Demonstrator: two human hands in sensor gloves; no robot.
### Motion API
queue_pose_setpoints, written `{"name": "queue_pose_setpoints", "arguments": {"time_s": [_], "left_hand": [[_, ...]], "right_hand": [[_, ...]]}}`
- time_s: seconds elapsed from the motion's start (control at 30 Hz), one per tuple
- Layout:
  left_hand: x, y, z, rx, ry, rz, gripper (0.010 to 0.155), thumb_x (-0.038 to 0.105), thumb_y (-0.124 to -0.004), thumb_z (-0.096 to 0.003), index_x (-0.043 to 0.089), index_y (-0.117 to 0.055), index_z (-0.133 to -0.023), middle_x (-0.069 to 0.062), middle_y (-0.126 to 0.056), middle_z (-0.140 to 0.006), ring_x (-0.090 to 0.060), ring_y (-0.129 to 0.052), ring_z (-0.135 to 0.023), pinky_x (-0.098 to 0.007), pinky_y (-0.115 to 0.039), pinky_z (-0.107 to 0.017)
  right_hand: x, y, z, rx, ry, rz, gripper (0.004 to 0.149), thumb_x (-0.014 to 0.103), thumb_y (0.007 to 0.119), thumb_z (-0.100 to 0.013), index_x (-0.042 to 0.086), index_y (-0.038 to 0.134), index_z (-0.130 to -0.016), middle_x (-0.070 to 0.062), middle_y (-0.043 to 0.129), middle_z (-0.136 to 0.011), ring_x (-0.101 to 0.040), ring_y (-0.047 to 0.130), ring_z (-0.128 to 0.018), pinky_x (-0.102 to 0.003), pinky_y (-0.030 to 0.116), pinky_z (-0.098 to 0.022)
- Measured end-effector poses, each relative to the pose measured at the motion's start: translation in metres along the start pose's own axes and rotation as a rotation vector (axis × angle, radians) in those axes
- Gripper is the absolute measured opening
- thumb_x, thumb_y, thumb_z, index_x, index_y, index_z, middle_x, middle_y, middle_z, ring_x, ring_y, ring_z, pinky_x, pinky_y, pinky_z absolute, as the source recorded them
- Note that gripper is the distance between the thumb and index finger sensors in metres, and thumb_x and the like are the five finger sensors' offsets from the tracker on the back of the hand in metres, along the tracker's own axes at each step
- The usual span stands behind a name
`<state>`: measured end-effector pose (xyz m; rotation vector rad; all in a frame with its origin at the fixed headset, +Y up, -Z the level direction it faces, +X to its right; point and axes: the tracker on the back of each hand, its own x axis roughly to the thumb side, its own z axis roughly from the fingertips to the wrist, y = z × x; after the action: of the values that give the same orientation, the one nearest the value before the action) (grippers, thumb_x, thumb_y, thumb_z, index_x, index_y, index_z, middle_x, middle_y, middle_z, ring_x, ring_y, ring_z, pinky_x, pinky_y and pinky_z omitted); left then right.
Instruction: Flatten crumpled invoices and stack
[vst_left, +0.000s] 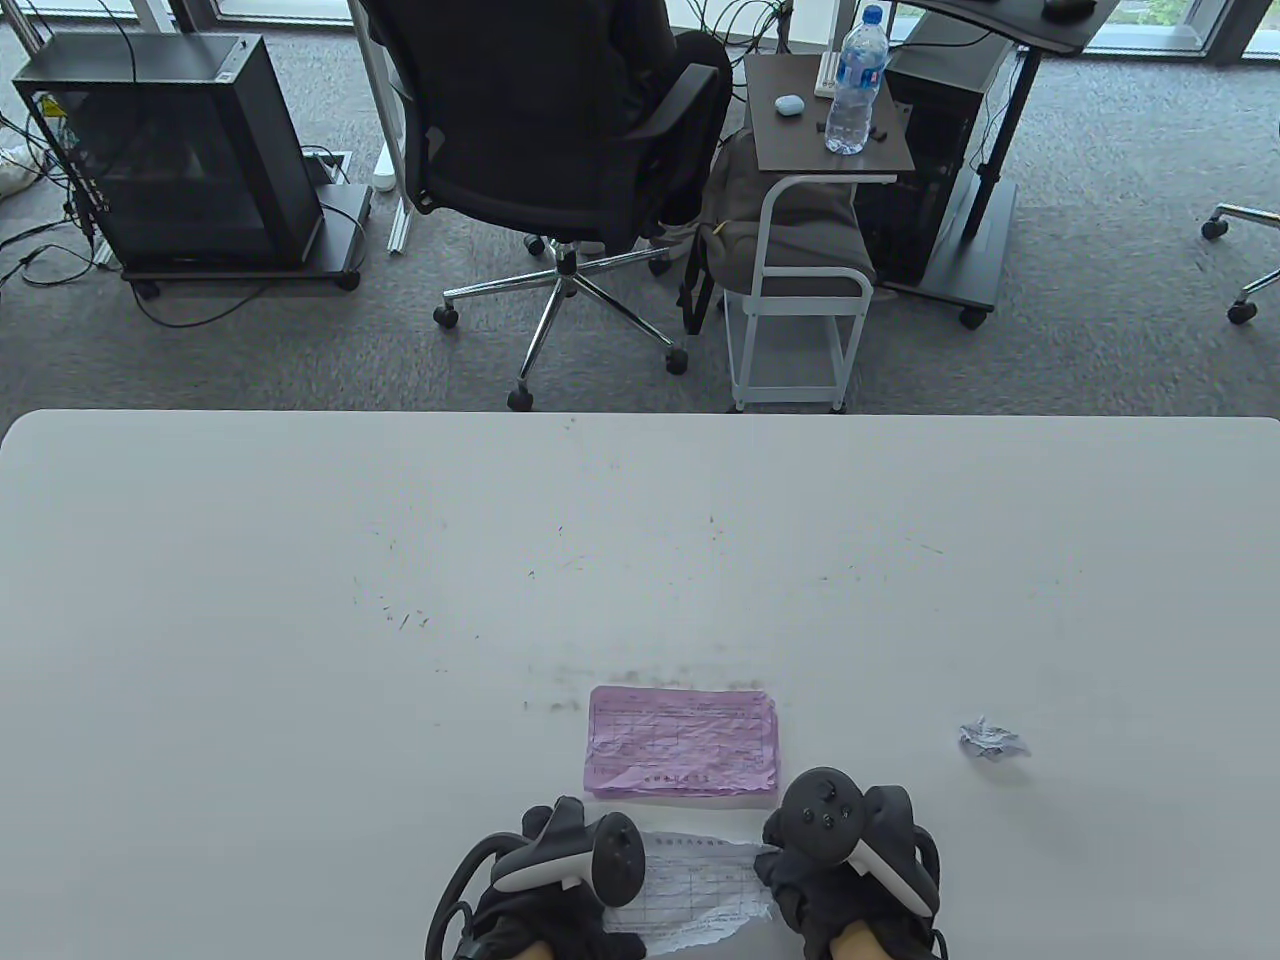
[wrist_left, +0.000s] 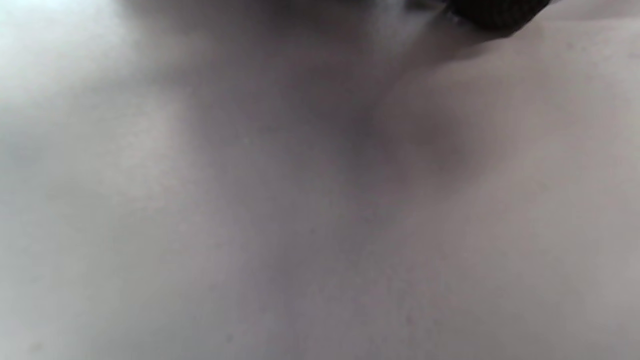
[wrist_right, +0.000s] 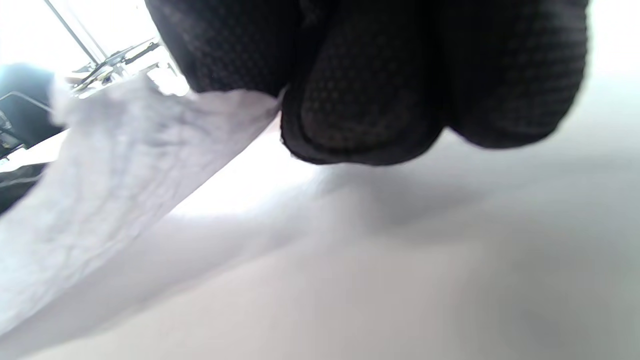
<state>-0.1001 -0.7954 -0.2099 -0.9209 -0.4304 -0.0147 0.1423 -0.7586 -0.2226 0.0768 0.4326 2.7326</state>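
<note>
- A white invoice (vst_left: 695, 890) is held flat between the two hands, close to the near edge of the surface (vst_left: 300, 620). It is wrinkled all over, its bottom edge is ragged, and a faint printed grid with small writing is seen on it.
- Its long side runs left to right, from one hand to the other. The printed lines run the same way, with the top of the page away from the person.
- The left end of the sheet is covered by the left hand (vst_left: 545, 890). How the left hand's fingers lie cannot be told, because they are hidden under the tracker, and the left wrist view is only a grey blur with a dark bit of glove (wrist_left: 495, 12) at the top.
- The right end of the sheet is held by the right hand (vst_left: 850, 865). In the right wrist view the white paper (wrist_right: 115, 190) is pinched by the dark gloved fingers (wrist_right: 360, 100), and it is lifted a little off the surface on that side.
- Just beyond the white sheet, a neat stack of purple invoices (vst_left: 683, 742) lies flat. Its long side also runs left to right.
- A small crumpled ball of paper (vst_left: 992, 741) is seen to the right, well apart from the stack.
- Past the far edge of the surface, a black office chair (vst_left: 560, 130) and a water bottle (vst_left: 856, 85) on a small side table (vst_left: 790, 130) are seen.
</note>
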Motion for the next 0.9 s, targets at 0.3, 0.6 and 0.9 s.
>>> {"name": "queue_pose_setpoints", "arguments": {"time_s": [0.3,0.6,0.9], "left_hand": [[-0.002,-0.001,-0.001,-0.017,-0.023,0.044,0.096,0.058,-0.06,-0.0564,0.012,0.013,-0.098,-0.028,0.026,-0.089,-0.061,0.02,-0.081,-0.074,-0.014,-0.057],[-0.003,0.0,0.0,-0.026,-0.019,0.05,0.095,0.057,-0.061,-0.0568,0.013,0.013,-0.098,-0.027,0.026,-0.089,-0.061,0.021,-0.081,-0.074,-0.014,-0.058],[-0.002,0.002,-0.001,-0.037,-0.017,0.045,0.096,0.057,-0.062,-0.0565,0.012,0.013,-0.098,-0.027,0.026,-0.089,-0.061,0.021,-0.08,-0.074,-0.014,-0.058]], "right_hand": [[0.023,-0.018,0.016,-0.172,-0.298,0.054,0.041,0.032,0.082,-0.051,0.013,0.074,-0.086,-0.024,0.077,-0.088,-0.037,0.087,-0.064,-0.05,0.084,-0.043],[0.098,0.055,0.027,0.352,-0.727,0.375,0.05,0.04,0.075,-0.055,0.015,0.063,-0.097,-0.019,0.058,-0.106,-0.041,0.069,-0.088,-0.058,0.076,-0.056],[0.083,0.044,0.015,0.455,-0.501,0.35,0.039,0.046,0.073,-0.057,0.02,0.077,-0.086,-0.009,0.068,-0.097,-0.035,0.071,-0.08,-0.056,0.076,-0.052]]}}
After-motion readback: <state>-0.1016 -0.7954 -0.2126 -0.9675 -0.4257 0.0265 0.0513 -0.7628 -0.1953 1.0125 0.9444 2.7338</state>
